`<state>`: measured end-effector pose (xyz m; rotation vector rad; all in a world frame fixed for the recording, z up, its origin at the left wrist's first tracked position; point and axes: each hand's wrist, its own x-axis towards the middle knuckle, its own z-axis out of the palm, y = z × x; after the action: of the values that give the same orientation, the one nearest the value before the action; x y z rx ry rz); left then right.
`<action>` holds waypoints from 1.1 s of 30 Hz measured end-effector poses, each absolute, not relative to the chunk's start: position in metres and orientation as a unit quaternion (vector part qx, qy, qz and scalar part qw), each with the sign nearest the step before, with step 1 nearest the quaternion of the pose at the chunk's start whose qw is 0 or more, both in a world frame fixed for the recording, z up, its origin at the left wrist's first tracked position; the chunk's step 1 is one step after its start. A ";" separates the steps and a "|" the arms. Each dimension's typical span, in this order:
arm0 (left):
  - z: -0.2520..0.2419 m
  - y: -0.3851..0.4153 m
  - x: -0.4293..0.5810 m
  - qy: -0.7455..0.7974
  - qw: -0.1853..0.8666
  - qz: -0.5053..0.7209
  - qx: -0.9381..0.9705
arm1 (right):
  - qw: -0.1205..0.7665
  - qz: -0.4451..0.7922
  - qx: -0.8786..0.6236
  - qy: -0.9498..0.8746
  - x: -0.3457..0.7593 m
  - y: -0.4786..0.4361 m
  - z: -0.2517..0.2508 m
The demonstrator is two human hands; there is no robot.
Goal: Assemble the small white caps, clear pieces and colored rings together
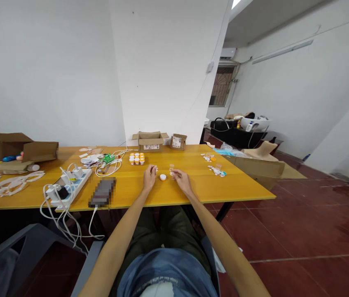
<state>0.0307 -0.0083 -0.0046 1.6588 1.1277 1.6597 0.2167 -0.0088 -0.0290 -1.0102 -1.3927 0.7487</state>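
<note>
My left hand [150, 178] is closed in a pinch above the yellow-brown table [125, 187], with a small white piece [157, 169] at its fingertips. Opposite it, my right hand [181, 180] pinches a small white ring-like piece [171, 173]. Both pieces are too small to name closely. Between the two hands a round white lid or low jar [162, 177] rests on the tabletop, touched by neither. Just beyond the right fingertips is a small transparent cup [172, 166]. To the left and farther back, several small jars with white and orange lids [137, 158] stand grouped together.
Two cardboard boxes, an open one [151, 142] and a smaller one [178, 142], stand by the wall. Small white and orange pieces [217, 170] lie to the right. On the left are a phone [102, 192], a power strip [72, 186] with cables, and another open carton [40, 152].
</note>
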 end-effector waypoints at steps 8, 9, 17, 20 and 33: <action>0.000 -0.015 0.036 0.359 0.295 0.580 0.669 | 0.598 0.378 -0.404 -0.580 0.218 -0.007 -0.031; 0.000 -0.016 0.037 0.355 0.300 0.574 0.674 | 0.598 0.387 -0.399 -0.577 0.218 -0.007 -0.031; -0.004 -0.017 0.038 0.357 0.276 0.542 0.709 | 0.609 0.412 -0.370 -0.568 0.215 -0.013 -0.025; -0.006 -0.016 0.039 0.373 0.269 0.527 0.715 | 0.605 0.409 -0.377 -0.569 0.214 -0.014 -0.023; 0.003 -0.023 0.037 0.346 0.180 0.489 0.780 | 0.576 0.449 -0.365 -0.577 0.212 -0.022 -0.013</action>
<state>0.0368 -0.0230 0.0032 2.2047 0.9780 1.3816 0.2121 -0.0223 -0.0130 -0.8546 -1.3504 1.0522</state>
